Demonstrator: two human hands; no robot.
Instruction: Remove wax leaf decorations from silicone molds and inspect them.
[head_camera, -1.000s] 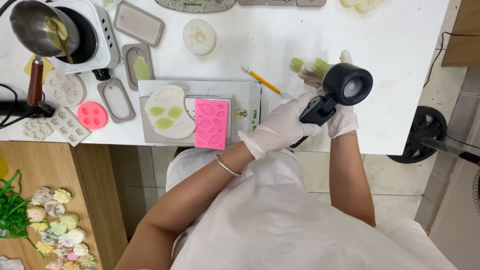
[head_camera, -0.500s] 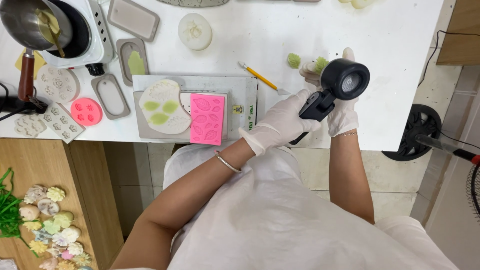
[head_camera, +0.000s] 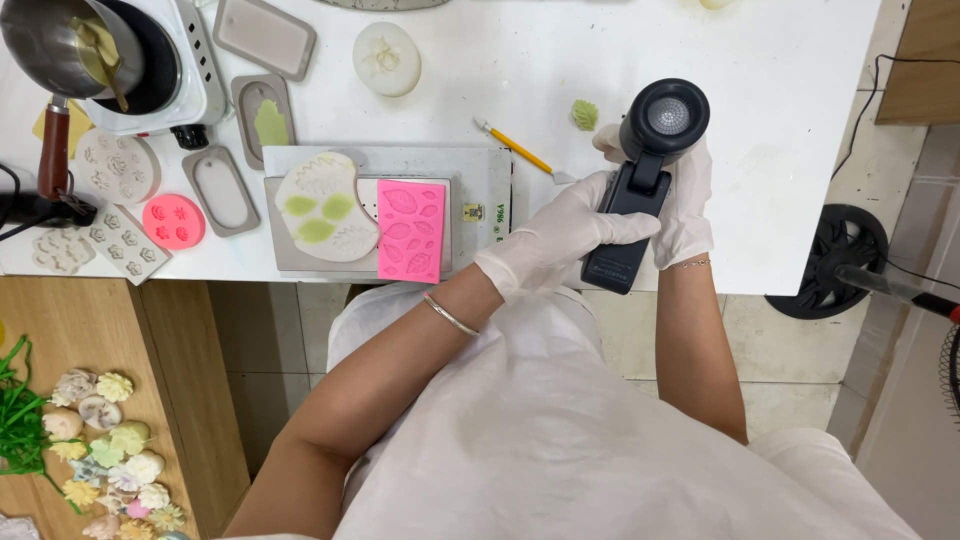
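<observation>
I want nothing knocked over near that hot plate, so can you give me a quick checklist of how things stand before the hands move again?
1. Left hand has a firm grip on the black tool: ok, fingers wrap its handle.
2. Right hand steadies the tool: ok, it sits behind the head.
3. Green piece is apart from both hands: ok, it lies alone on the table.
4. Brush is out of the way: not ok, its tip lies by the left hand.
5. Pot sits steady on the hot plate: cannot tell.
6. Tool is switched on: cannot tell.
</observation>
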